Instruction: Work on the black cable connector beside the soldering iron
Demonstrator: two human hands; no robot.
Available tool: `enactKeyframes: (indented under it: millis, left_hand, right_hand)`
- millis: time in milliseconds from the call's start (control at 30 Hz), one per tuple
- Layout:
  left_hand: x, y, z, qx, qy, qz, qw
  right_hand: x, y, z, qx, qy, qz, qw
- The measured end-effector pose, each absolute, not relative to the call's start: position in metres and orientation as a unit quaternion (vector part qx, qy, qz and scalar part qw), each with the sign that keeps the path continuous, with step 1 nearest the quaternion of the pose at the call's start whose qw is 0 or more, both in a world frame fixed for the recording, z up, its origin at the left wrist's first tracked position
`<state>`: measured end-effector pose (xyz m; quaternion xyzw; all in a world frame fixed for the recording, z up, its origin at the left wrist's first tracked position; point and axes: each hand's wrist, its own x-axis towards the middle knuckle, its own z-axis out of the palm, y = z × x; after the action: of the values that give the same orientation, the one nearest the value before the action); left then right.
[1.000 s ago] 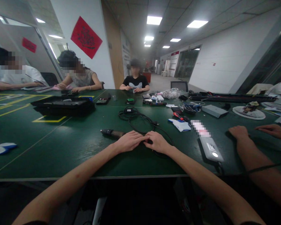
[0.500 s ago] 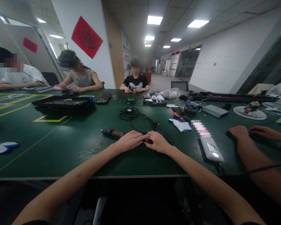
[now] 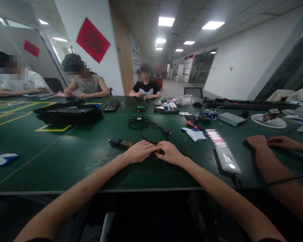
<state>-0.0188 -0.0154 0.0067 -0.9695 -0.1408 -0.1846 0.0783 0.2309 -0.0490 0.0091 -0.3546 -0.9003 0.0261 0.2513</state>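
A dark powered screwdriver (image 3: pixel 121 143) lies on the green table, its tip pointing left. My left hand (image 3: pixel 140 151) rests palm down over its rear part, fingers stretched toward the right and covering the handle. Beside it is my right hand (image 3: pixel 169 153), its fingers curled and thumb bent in, touching my left fingertips. What lies between the right fingers is hidden. A black cable (image 3: pixel 151 124) is coiled just beyond my hands, and part of it runs behind the right one.
To the right lie a white power strip (image 3: pixel 227 159), a blue-white glove (image 3: pixel 195 134) and another person's hands (image 3: pixel 259 143). Farther back are a black tray (image 3: pixel 68 112), circuit parts (image 3: pixel 141 108) and a white fan grille (image 3: pixel 267 121). Several people sit around the table (image 3: pixel 91 168).
My hands have hardly moved. The person across the table has raised their hands slightly. The view has shifted very slightly.
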Motion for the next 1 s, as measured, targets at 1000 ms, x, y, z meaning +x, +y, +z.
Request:
enactKeyframes:
  millis: [1000]
  left_hand:
    - [-0.0182, -0.0169, 0.0087, -0.968, -0.156, -0.179, 0.081]
  right_hand:
    - [0.2312, -0.0487, 0.0097, -0.353, -0.903, 0.026, 0.246]
